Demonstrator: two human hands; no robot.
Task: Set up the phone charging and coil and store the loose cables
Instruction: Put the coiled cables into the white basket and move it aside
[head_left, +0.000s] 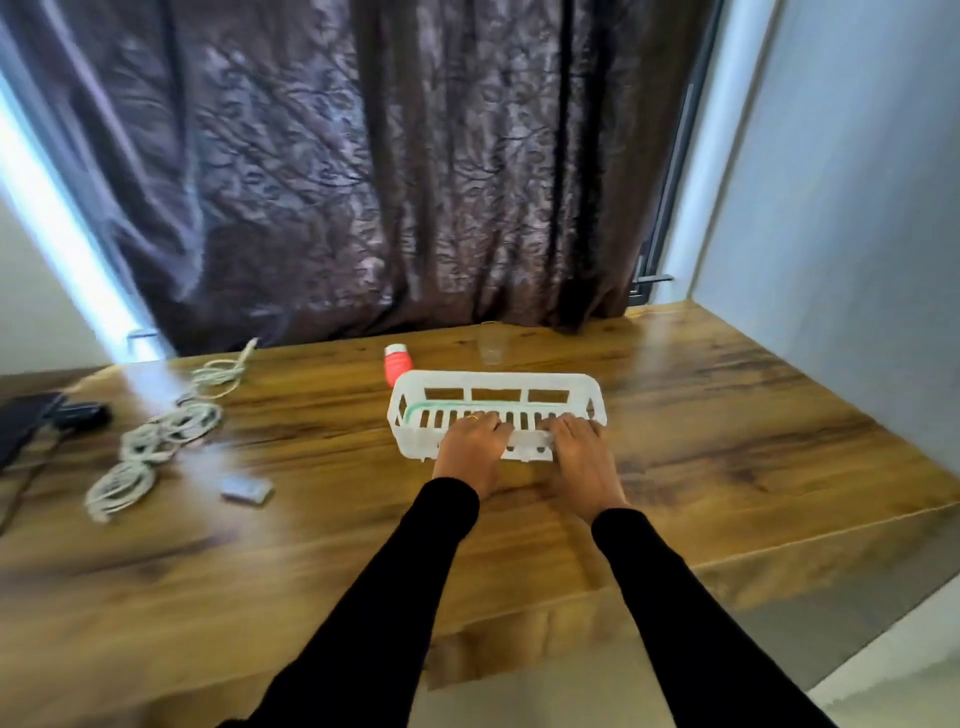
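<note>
A white slotted plastic basket (571, 387) stands on the wooden table (727, 415), a little right of centre. My left hand (470, 449) and my right hand (582, 457) both grip its near wall, fingers curled over the rim. Inside it I see only a thin green strip along the far wall. Several loosely coiled white cables (161, 436) lie in a string across the left part of the table. A small white charger block (245, 489) lies near them. A dark phone (23, 423) and a black adapter (83, 414) sit at the far left edge.
A red and white bottle (397, 364) lies just behind the basket's left end, and a clear plastic cup (492, 347) stands behind it. A dark curtain hangs along the table's far edge. A grey wall borders the right side.
</note>
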